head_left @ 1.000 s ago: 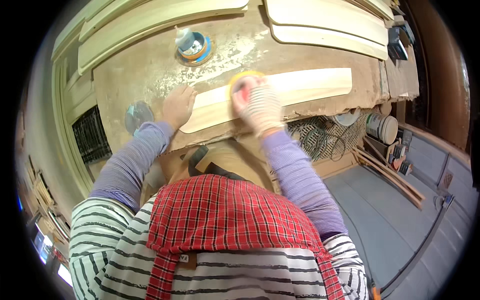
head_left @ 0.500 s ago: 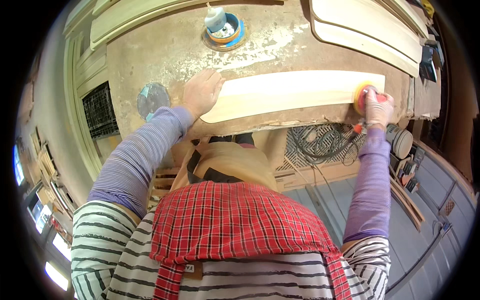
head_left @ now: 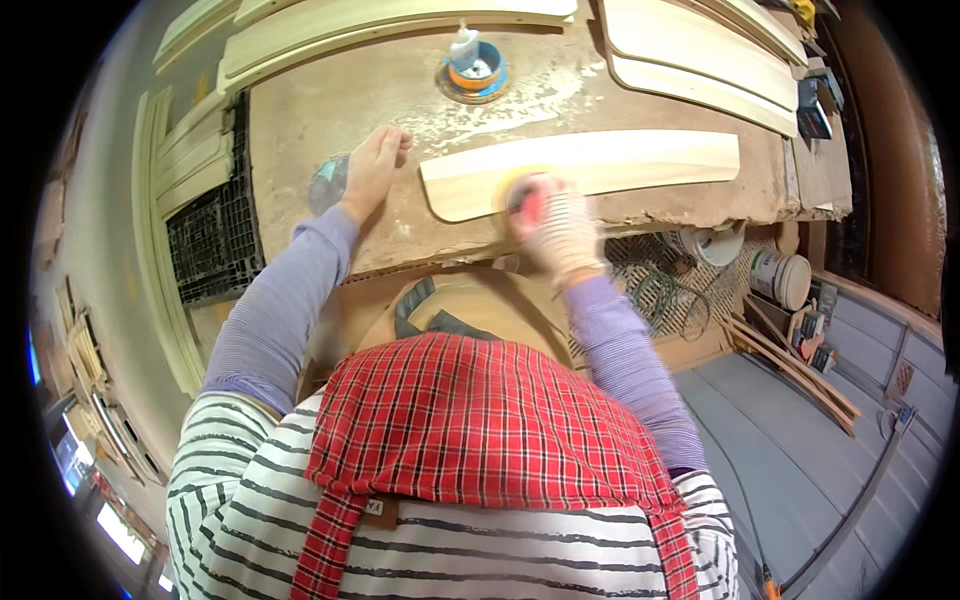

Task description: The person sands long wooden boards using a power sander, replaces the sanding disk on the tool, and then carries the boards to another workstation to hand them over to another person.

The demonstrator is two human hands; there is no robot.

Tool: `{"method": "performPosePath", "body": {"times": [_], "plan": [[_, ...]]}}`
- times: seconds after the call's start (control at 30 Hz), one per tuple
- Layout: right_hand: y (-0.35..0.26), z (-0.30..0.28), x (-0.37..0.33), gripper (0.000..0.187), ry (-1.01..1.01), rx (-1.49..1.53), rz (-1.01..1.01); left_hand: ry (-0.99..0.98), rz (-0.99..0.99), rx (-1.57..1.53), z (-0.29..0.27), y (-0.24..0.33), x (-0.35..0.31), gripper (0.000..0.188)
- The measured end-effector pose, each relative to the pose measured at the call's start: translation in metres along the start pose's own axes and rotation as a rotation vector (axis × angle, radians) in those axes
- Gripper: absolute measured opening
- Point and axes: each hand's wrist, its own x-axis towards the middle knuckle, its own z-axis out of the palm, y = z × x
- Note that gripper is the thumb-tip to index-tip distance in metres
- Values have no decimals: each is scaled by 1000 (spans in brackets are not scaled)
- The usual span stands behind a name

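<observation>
Board (head_left: 650, 158): one, long, pale wood, corners rounded at the left end. Lies flat on the table (head_left: 320, 115), near the front edge. Judged stiff and fairly light, smooth enough to slide; thin edges and corners likely to chip. Best hold: by the long edges, or pressed down flat near one end.

Sander (head_left: 532, 207): one, red and yellow, hand-held, blurred. Stands on the board's left half, at its near edge. Judged compact and firm, heavier than the board; best gripped over the rounded top.

Right hand (head_left: 560, 230): in what looks like a pale striped glove; fingers wrapped about the sander.

Left hand (head_left: 372, 170): just left of the board, apart from it; fingers loosely bent, grasping nothing that shows.

Disc (head_left: 327, 186): one, dark, round, on the table, partly hidden by the left hand.

Dish (head_left: 472, 78): one, blue and orange, beyond the board; holds a white bottle (head_left: 464, 48).

Further boards: one group at far left (head_left: 400, 32), another at far right (head_left: 690, 55), overlapping.

Crate (head_left: 210, 245): black, slatted, left of the table.

Below, right: coiled cable (head_left: 650, 285); pale bucket (head_left: 785, 280); wooden strips (head_left: 795, 375).
</observation>
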Motion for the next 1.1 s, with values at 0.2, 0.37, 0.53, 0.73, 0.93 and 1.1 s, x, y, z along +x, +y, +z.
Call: {"method": "performPosePath", "body": {"times": [0.2,0.37,0.53,0.73,0.93,1.1], "plan": [[150,-34,16,38,347,49,574,103,64,164,-53,-3,-55,25],[-11,-6,13,32,-132,95,141,169,211,372,-3,24,-52,20],[-11,-13,12,41,-261,139,82,-260,639,891,56,54,-54,54],[206,-63,32,50,75,78,318,-496,662,1087,122,35,-67,84],[372,-105,50,56,178,114,438,-518,548,1121,219,59,-61,87],[417,-124,72,54,102,101,333,-541,531,968,358,88,-38,81]]}}
